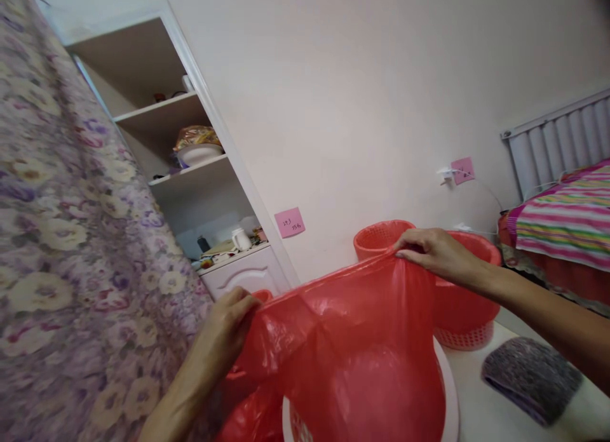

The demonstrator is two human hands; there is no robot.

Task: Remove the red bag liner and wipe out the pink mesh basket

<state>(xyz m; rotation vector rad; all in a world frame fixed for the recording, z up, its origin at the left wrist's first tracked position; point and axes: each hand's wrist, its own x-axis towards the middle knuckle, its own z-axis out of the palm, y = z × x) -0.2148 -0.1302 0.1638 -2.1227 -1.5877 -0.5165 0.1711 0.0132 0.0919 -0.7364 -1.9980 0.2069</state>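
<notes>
A thin red plastic bag (pixel 343 328) is stretched between my two hands, its top edge pulled taut. My left hand (pixel 233 315) pinches the bag's edge at the left. Higher up on the right, my right hand (pixel 424 251) grips the other end of that edge between thumb and fingers. Below the bag stands a basket with a pale rim (pixel 450 391) and holes in its wall. The red plastic hangs over it and hides most of its inside.
Behind my right hand are red perforated baskets, one (pixel 381 235) by the wall and one (pixel 464 308) nearer. A folded grey cloth (pixel 531 378) lies on the pale tabletop (pixel 464 378). A floral curtain (pixel 71 239) hangs at left beside a shelf unit (pixel 223 162). A bed (pixel 567 207) stands far right.
</notes>
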